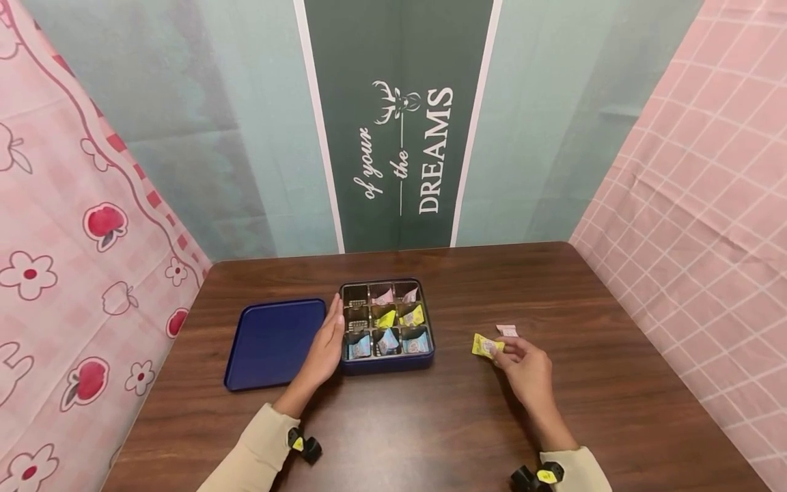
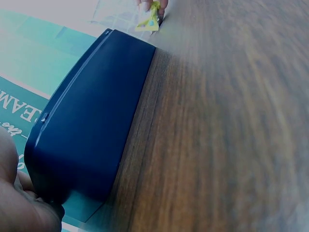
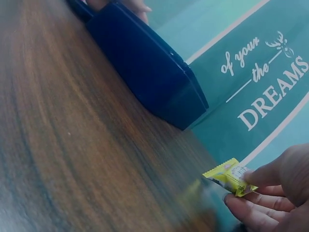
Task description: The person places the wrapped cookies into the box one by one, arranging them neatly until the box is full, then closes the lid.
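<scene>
My right hand (image 1: 529, 369) pinches a yellow wrapped candy (image 3: 231, 177) between thumb and fingers, right of the box. Just beyond the fingers lies a pink wrapped candy (image 1: 507, 330) on the table. With fingers nearly straight, my left hand (image 1: 326, 348) rests against the left side of a dark blue box (image 1: 387, 365). Inside, a divided tray holds blue candies (image 1: 388, 340) along the near row, yellow candies (image 1: 412, 316) in the middle row and pink candies (image 1: 382, 296) in the far row. Bare tray bottom shows in the far-left and middle-left compartments.
A flat blue lid (image 1: 273, 345) lies on the wooden table (image 1: 393, 424) to the left of the box, beside my left hand. Behind the table hangs a green printed cloth (image 1: 399, 137); pink cloths (image 1: 695, 205) hang at both sides.
</scene>
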Demonstrator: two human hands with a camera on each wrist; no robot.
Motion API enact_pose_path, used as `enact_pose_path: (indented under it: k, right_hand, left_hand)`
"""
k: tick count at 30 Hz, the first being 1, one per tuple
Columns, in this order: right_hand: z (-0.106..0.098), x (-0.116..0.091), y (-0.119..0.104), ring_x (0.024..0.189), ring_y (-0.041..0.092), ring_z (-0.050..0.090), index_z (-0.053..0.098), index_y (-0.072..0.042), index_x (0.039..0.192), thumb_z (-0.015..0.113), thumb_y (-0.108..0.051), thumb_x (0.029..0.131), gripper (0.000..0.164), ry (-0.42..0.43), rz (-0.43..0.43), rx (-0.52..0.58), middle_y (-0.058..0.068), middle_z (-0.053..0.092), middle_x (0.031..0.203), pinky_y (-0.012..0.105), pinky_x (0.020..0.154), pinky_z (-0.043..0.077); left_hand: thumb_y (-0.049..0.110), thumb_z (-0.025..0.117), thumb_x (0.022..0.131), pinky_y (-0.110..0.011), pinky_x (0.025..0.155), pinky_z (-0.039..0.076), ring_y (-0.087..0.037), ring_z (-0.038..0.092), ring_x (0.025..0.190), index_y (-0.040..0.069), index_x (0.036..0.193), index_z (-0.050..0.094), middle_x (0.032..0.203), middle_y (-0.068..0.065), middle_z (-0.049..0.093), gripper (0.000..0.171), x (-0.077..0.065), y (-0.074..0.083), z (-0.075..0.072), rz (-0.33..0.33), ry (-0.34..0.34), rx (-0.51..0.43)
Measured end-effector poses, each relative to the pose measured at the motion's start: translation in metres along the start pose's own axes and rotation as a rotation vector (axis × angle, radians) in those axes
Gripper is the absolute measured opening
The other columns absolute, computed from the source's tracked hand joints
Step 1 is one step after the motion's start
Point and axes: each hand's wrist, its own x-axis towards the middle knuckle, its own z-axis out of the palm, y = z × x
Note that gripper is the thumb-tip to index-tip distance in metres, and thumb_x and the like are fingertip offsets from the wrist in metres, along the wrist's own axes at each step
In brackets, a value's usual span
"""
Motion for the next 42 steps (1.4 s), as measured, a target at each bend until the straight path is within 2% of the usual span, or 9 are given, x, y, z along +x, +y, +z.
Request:
enact_pose_path:
  k: [3, 9, 20, 34, 42]
  right_hand:
    - [0.001, 0.001, 0.0, 0.069, 0.004, 0.07, 0.072, 0.011, 0.105, 0.076, 0.003, 0.089, 0.019, -0.028, 0.061, 0.093, 0.025, 0.073, 0.091, 0.019, 0.063, 0.057]
    - [0.004, 0.001, 0.0, 0.072, 0.007, 0.07, 0.069, 0.015, 0.111, 0.075, 0.001, 0.09, 0.025, -0.084, 0.143, 0.179, 0.023, 0.074, 0.093, 0.023, 0.067, 0.059]
    - [0.008, 0.01, -0.004, 0.079, 0.013, 0.072, 0.06, 0.018, 0.122, 0.073, -0.002, 0.093, 0.038, -0.186, 0.252, 0.325, 0.018, 0.074, 0.097, 0.031, 0.075, 0.06]
    - [0.019, 0.019, -0.024, 0.079, 0.015, 0.072, 0.061, 0.017, 0.122, 0.073, 0.0, 0.092, 0.036, -0.244, 0.221, 0.365, 0.019, 0.074, 0.096, 0.034, 0.076, 0.06]
    - [0.026, 0.022, -0.032, 0.08, 0.016, 0.072, 0.062, 0.017, 0.121, 0.072, 0.0, 0.093, 0.034, -0.262, 0.191, 0.367, 0.025, 0.073, 0.101, 0.035, 0.076, 0.06]
  left_hand:
    - [0.022, 0.023, 0.114, -0.058, 0.121, 0.011, -0.032, 0.005, 0.155, -0.003, 0.16, 0.016, 0.17, -0.014, 0.004, 0.052, 0.0, 0.0, 0.0, 0.002, 0.0, -0.006]
    - [0.032, 0.022, 0.114, -0.056, 0.121, 0.011, -0.033, 0.006, 0.155, -0.003, 0.16, 0.016, 0.17, -0.015, 0.005, 0.058, -0.001, 0.003, -0.001, 0.004, -0.002, 0.001]
    - [0.019, 0.027, 0.114, -0.058, 0.12, 0.012, -0.034, 0.006, 0.155, -0.004, 0.159, 0.016, 0.17, -0.015, 0.005, 0.052, 0.001, 0.001, -0.002, 0.012, 0.001, 0.006]
    - [0.015, 0.028, 0.114, -0.059, 0.12, 0.011, -0.034, 0.006, 0.155, -0.004, 0.159, 0.016, 0.17, -0.015, 0.005, 0.051, 0.001, 0.0, -0.001, 0.01, -0.003, 0.004]
    - [0.021, 0.027, 0.114, -0.058, 0.121, 0.01, -0.035, 0.005, 0.155, -0.002, 0.16, 0.016, 0.17, -0.012, 0.005, 0.053, 0.0, 0.001, -0.002, -0.004, -0.005, 0.004]
